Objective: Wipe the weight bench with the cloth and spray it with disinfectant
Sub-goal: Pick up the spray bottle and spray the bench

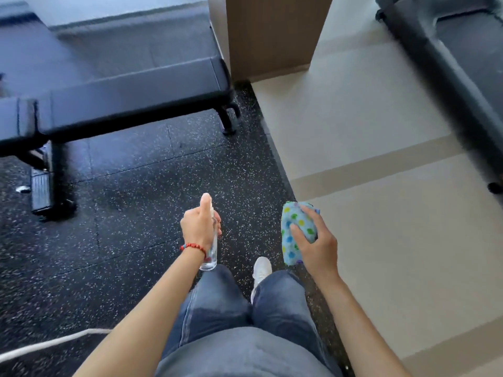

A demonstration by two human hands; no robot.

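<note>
Gripped in your left hand [200, 227] is the clear spray bottle [211, 251], your right hand [313, 243] closed around the bunched cloth [295, 227]; the weight bench [130, 85] sits upper left, untouched, so step closer first.

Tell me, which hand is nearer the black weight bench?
Left. The left hand, holding the spray bottle, is over the dark speckled floor on the weight bench side; the right hand, gripping the cloth, is farther right.
</note>
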